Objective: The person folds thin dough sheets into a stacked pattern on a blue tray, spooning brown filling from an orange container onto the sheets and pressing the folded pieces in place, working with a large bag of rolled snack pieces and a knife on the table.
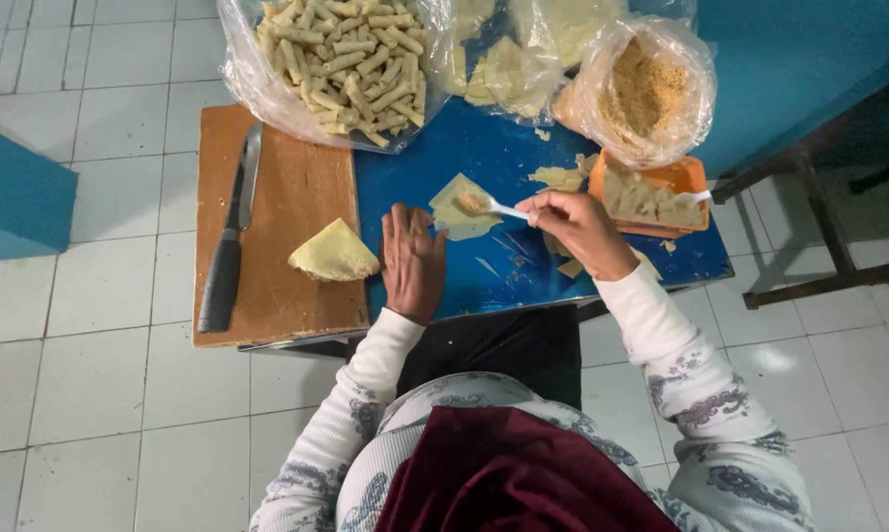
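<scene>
My left hand (413, 264) rests flat on the blue table (484, 158), its fingers touching the near corner of a pale square pastry sheet (459, 209). My right hand (578, 229) grips a white spoon (499, 208) whose tip lies on that sheet with a small heap of filling. Just right of this hand stands an orange tub (651, 194) of filling with a white utensil in it.
A wooden cutting board (277, 187) on the left holds a black-handled knife (230, 236) and a folded stack of wrappers (333, 252). Plastic bags of finished rolls (341, 59), wrappers (518, 59) and crumbs (647, 89) line the far edge. White floor tiles surround the table.
</scene>
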